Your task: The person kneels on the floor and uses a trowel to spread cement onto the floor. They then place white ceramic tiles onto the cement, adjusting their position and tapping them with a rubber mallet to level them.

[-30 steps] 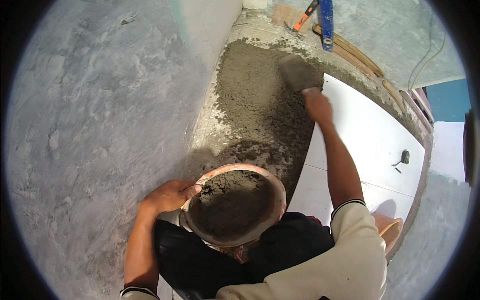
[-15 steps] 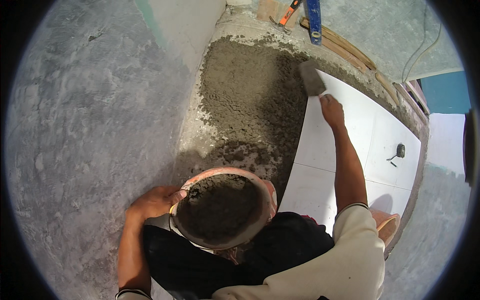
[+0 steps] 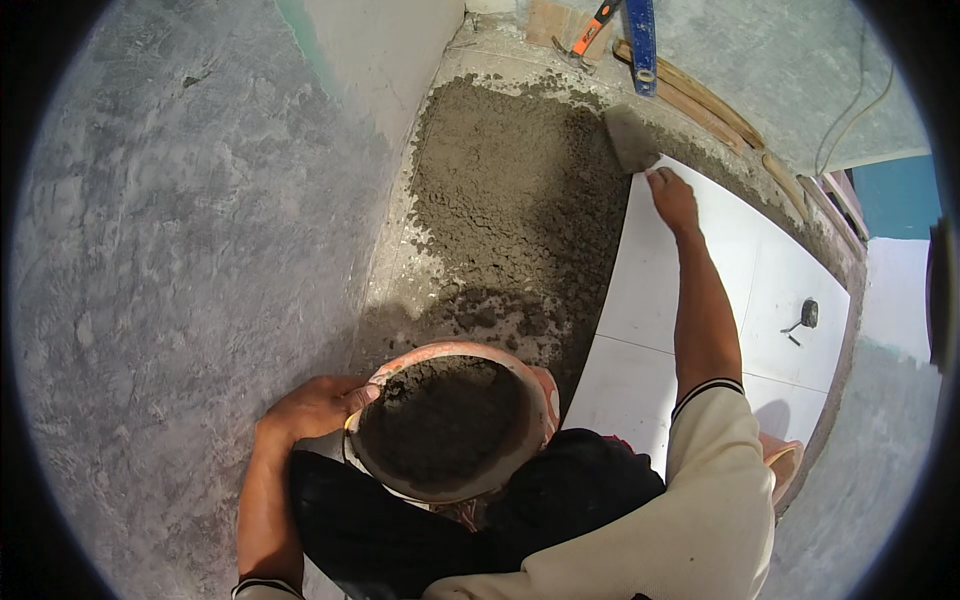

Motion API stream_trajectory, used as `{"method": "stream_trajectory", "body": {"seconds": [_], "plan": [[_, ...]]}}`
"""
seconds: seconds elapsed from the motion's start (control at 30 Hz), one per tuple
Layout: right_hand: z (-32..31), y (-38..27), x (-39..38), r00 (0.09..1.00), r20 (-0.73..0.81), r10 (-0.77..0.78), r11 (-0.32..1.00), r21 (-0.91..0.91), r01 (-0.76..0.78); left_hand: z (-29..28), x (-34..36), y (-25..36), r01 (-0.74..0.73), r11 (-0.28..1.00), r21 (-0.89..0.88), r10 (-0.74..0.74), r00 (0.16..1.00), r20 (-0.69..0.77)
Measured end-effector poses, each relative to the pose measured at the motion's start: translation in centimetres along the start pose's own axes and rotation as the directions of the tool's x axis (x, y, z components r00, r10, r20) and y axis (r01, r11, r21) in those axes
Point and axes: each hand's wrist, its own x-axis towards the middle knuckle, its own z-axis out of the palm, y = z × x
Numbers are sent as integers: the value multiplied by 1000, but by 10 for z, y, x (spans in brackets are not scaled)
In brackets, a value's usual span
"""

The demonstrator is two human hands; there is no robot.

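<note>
My right hand [image 3: 673,198] is closed round the handle of a trowel [image 3: 630,140], its grey blade over the far right corner of the spread mortar [image 3: 500,170], beside the tile edge. White floor tiles [image 3: 645,270] lie under my right forearm. At my knees stands a bucket [image 3: 470,349] with an orange-pink rim, partly filled with dark wet mortar [image 3: 440,420]. My left hand [image 3: 318,408] grips the bucket's left rim, thumb over the edge. Whether the blade touches the mortar I cannot tell.
Grey plastered wall [image 3: 200,250] rises close on the left. A hammer [image 3: 594,32], a blue level [image 3: 642,50] and wooden strips [image 3: 695,95] lie at the far edge. On the tiles sits a small black tool [image 3: 806,316]. Another orange container [image 3: 783,462] stands by my right elbow.
The trowel blade has turned and shifted slightly along the tile's far corner, with my right hand moving a little away from me. My left hand stays on the bucket rim; the view has shifted slightly.
</note>
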Motion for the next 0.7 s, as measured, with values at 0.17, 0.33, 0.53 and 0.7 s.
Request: {"method": "stream_trajectory", "body": {"seconds": [0.17,0.33,0.53,0.7], "plan": [[-9,-12,-34,990,82,-116,970,-207,131,-3,1,0,-2,1000,2,2,999,33],[-2,-17,-47,995,76,62,962,-270,-39,-1,3,0,-21,1000,6,20,999,26],[-8,-8,-37,982,19,186,971,-155,-181,1,0,-3,-22,1000,-2,22,1000,-6],[18,-66,-29,1000,16,11,994,-105,-9,-1,4,-5,-53,999,12,53,998,15]]}}
